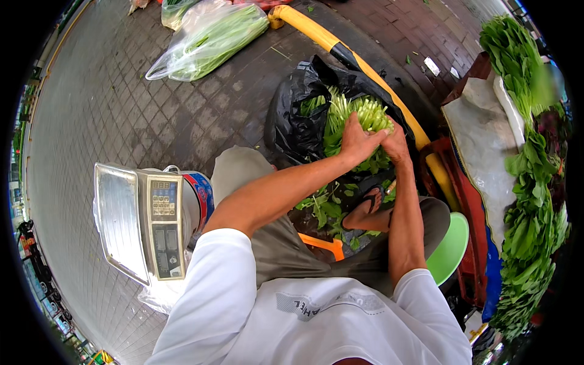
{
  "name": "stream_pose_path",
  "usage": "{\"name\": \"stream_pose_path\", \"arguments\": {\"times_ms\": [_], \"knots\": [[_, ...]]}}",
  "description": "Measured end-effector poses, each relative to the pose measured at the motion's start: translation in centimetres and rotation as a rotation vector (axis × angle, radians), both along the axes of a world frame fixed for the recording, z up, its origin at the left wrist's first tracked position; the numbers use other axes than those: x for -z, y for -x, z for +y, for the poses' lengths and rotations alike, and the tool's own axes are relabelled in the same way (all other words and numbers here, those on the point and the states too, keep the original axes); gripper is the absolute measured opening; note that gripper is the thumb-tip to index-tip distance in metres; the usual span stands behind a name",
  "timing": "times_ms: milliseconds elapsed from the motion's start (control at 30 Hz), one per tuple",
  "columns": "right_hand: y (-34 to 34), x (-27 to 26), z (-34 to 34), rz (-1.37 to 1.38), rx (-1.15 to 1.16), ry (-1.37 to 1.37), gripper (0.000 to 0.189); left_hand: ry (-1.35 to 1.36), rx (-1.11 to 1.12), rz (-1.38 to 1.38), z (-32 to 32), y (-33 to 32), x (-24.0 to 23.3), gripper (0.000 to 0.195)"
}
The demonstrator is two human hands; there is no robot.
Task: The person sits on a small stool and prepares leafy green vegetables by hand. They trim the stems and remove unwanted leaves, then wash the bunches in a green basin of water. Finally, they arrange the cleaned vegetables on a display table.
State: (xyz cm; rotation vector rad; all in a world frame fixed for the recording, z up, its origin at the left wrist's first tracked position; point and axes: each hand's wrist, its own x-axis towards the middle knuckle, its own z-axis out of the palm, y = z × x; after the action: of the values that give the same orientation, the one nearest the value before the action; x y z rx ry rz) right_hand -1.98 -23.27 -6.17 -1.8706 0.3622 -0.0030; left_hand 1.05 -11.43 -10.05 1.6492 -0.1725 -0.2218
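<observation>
Both of my hands are closed around a bunch of leafy greens (372, 114), its pale cut stem ends pointing up and away from me. My left hand (362, 139) grips the bunch on its left side, and my right hand (396, 142) wraps the right side, the thumbs nearly meeting. Leaves of the bunch hang below my hands. Directly behind it gapes a black plastic bag (292, 116) holding more green stems. On the ground between my legs lie loose leaves (326, 210), close to my sandalled foot (367, 207).
A yellow-and-black metal rail (315, 29) curves past the bag. Clear bags of long greens (214, 45) rest on the paving. At left stands a digital scale (166, 228) with a metal pan. On the right are a green basin (449, 248) and a stall edge heaped with leafy vegetables (529, 228).
</observation>
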Motion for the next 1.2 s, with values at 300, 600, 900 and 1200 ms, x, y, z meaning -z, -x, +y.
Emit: {"name": "stream_pose_path", "arguments": {"times_ms": [300, 600, 900, 1200], "knots": [[0.4, -1.9, -1.9, -0.007, 0.021, -0.034, 0.051, 0.019, 0.021, -0.009, -0.6, 0.9, -5.1, 0.071], [0.2, -9.2, -4.0, -0.111, -0.089, -0.024, 0.050, 0.184, 0.014, -0.132, -1.4, 2.0, -11.1, 0.061], [-2.5, -15.5, -5.8, -0.068, -0.350, 0.245, 0.048, 0.395, -0.090, 0.042, -3.1, 2.8, -15.0, 0.088], [-7.5, -15.6, -2.9, 0.140, -0.896, 0.592, 0.042, 0.790, -0.384, 0.343, -3.3, 5.0, -13.8, 0.069]]}}
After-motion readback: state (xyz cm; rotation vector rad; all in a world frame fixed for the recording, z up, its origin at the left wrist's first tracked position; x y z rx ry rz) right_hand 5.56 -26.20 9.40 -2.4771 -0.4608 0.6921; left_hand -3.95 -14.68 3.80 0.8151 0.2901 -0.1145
